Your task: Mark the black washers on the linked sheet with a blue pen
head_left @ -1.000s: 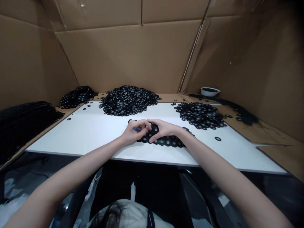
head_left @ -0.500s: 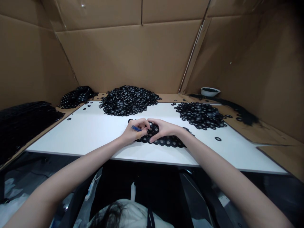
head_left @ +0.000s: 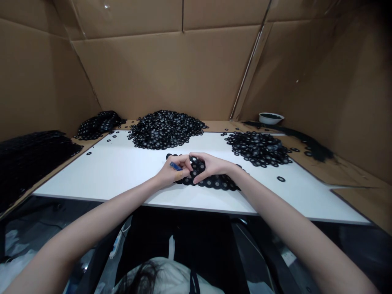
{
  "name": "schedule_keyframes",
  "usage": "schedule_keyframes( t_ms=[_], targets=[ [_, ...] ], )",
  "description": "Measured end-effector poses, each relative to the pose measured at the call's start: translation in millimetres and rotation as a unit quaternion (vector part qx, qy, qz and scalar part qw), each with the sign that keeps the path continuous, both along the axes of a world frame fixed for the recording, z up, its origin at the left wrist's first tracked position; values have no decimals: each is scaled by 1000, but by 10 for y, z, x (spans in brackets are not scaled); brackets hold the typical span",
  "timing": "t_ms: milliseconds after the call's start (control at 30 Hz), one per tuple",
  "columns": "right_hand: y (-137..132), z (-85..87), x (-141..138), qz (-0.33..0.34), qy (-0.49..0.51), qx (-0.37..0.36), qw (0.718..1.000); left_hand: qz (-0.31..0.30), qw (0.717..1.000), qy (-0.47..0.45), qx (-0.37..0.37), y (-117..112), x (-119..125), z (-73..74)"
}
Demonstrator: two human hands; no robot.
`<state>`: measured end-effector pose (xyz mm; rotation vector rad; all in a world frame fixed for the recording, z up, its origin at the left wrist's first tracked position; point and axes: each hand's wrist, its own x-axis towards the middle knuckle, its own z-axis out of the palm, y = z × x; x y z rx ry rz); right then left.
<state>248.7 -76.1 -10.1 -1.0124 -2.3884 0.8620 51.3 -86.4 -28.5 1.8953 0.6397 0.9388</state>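
A sheet of joined black rings (head_left: 221, 182) lies on the white board near its front edge, partly under both of my hands. My left hand (head_left: 170, 171) is closed around a short blue handle (head_left: 175, 166); its working end is hidden in the fingers, so its kind does not show. My right hand (head_left: 213, 165) curves over the sheet, thumb at the near side and fingers at the far side, gripping the material between them. The fingertips of both hands almost meet over the rings.
A large heap of loose black rings (head_left: 165, 128) stands at the back, a smaller ring pile (head_left: 260, 149) at right. One ring (head_left: 281, 179) lies apart. Black strands (head_left: 315, 147) and a white bowl (head_left: 271, 118) are at far right. Dark bundles (head_left: 33, 159) lie left. Cardboard walls (head_left: 165, 69) enclose the table.
My left hand has shifted very slightly, its fingers coming a little lower around the blue handle. The right hand and the ring sheet stay almost in place.
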Motion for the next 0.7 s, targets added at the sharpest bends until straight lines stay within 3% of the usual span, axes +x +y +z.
schedule_keyframes(
  t_ms=[267, 700],
  targets=[
    [30, -48, 27, -32, -24, -22, 999, 12, 999, 25, 32, -13, 7, 27],
    [16, -33, 25, -10, -4, -11, 1000, -11, 997, 49, 56, -23, -5, 43]
  ],
)
